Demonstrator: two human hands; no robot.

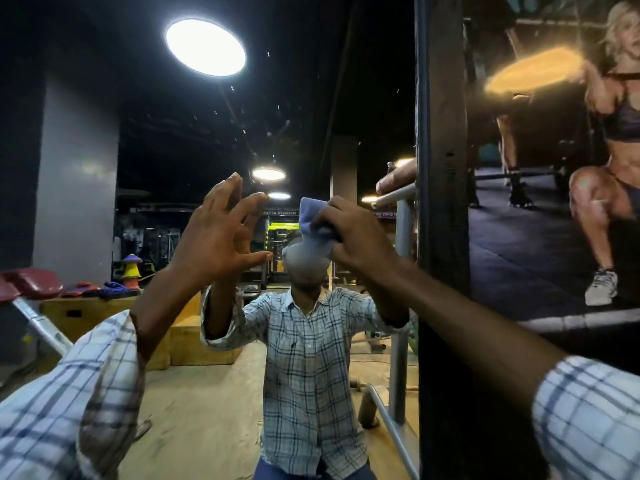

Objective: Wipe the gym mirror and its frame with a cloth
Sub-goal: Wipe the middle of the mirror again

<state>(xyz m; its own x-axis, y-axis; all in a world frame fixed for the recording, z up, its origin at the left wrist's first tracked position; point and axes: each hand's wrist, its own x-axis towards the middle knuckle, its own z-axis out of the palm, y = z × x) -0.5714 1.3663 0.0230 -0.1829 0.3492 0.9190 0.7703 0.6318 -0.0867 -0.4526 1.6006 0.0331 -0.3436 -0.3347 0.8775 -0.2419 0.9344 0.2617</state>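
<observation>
The right hand [353, 237] is grasping the bunched blue cloth [313, 220] against the mirror [173, 133], left of its frame [441, 202], with the cloth's long axis roughly upright. The left hand [214, 237] is hovering released, fingers spread. Lettering on a reflected sign [280, 213] is showing too blurred to read.

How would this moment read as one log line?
right hand: grips cloth at mirror | left hand: open, fingers spread | frame: untouched

Dark gym; black ceiling [311, 64] w/ big round lamp [205, 47] lit, smaller lamps [268, 173] further back; grey wall [76, 174] at left; red bench pad [34, 284] nr wooden boxes [86, 313]; tan floor [207, 393]; fitness poster [554, 168] at right (glare across its top); steel post [401, 306] beside it.
</observation>
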